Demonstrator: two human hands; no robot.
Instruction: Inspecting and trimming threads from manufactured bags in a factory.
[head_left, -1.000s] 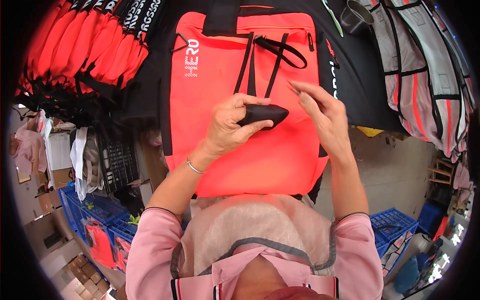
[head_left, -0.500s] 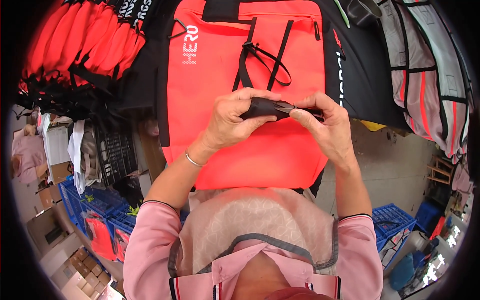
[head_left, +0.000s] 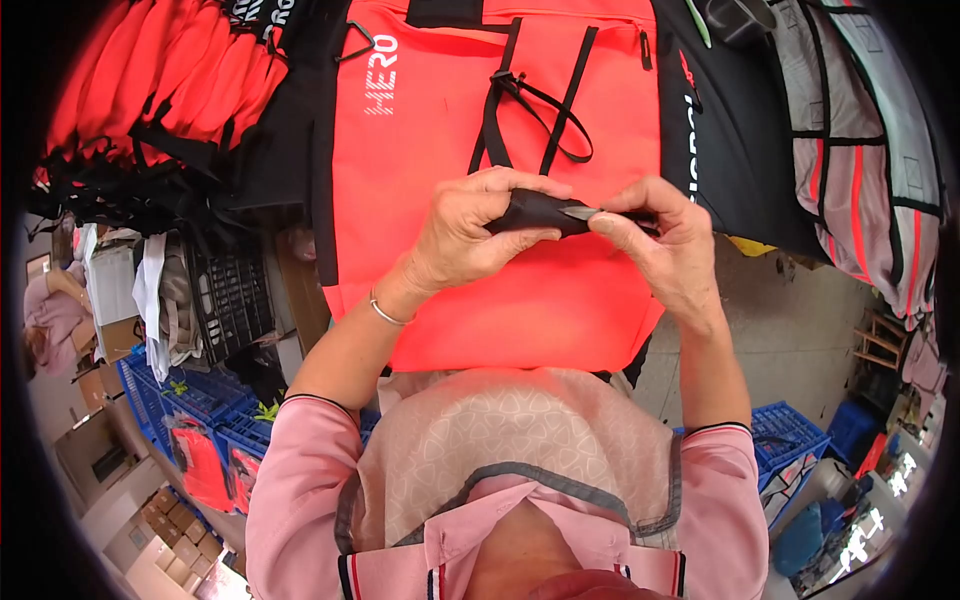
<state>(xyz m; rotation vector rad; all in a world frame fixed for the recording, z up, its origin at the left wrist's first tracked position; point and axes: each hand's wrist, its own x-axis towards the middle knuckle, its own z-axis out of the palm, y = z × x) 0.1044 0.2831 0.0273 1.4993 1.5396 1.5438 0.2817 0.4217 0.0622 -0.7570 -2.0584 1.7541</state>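
A coral-red bag (head_left: 420, 210) with black sides and straps lies flat before me. Above its lower half, my left hand (head_left: 478, 222) pinches a black fabric piece (head_left: 535, 211), stretched between thumb and fingers. From the right, my right hand (head_left: 660, 235) grips small thread snips (head_left: 580, 212), their metal tips touching the black fabric. The dark handle is mostly hidden in my palm. Farther up the bag, a black strap with a buckle (head_left: 505, 80) forms a loose loop. Whether the black piece joins the bag cannot be seen.
A pile of coral-red and black bags (head_left: 170, 80) lies at the far left. Grey mesh pieces with black edging (head_left: 850, 150) hang at the right. A dark metal cup (head_left: 740, 18) stands at the back right. Blue crates (head_left: 785, 440) flank me; another person (head_left: 60, 315) is at the left edge.
My right hand has shifted slightly right, and the snips' tips sit a little differently on the black fabric. The view over the bag has moved slightly. Both grips are unchanged.
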